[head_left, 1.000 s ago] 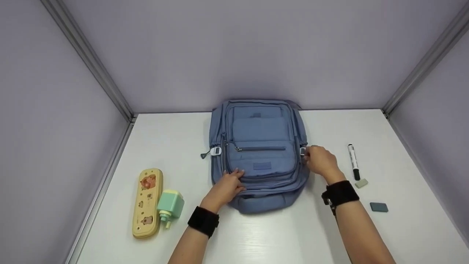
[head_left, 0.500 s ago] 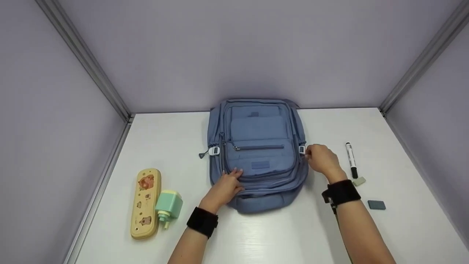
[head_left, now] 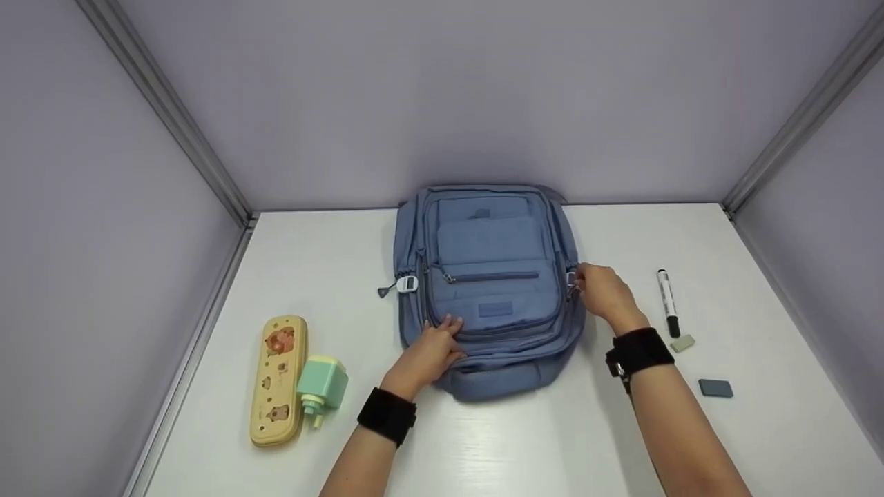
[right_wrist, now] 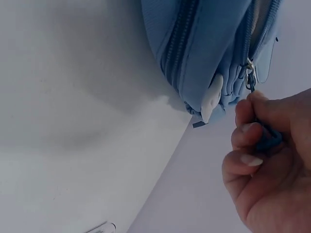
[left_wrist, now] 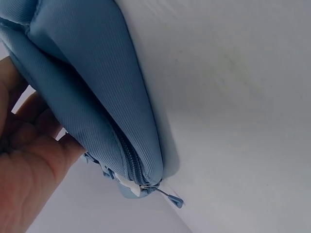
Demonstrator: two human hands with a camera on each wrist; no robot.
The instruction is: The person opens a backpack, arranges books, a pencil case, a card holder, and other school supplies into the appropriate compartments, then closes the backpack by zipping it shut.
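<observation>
Blue backpack (head_left: 490, 276) — right hand (head_left: 602, 295) pinches zipper pull (right_wrist: 266, 136); left hand (head_left: 429, 352) presses.

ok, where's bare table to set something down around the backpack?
Bare table lies left of the backpack, behind the pencil case and green charger. The near strip between the forearms is also free. The right side is crowded: right hand, marker, two erasers. The left hand rests on the bag's near end.

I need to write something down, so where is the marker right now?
In the head view the marker lies on the white table, right of the blue backpack and just beyond the right hand, with a small pale eraser at its near end.
</observation>
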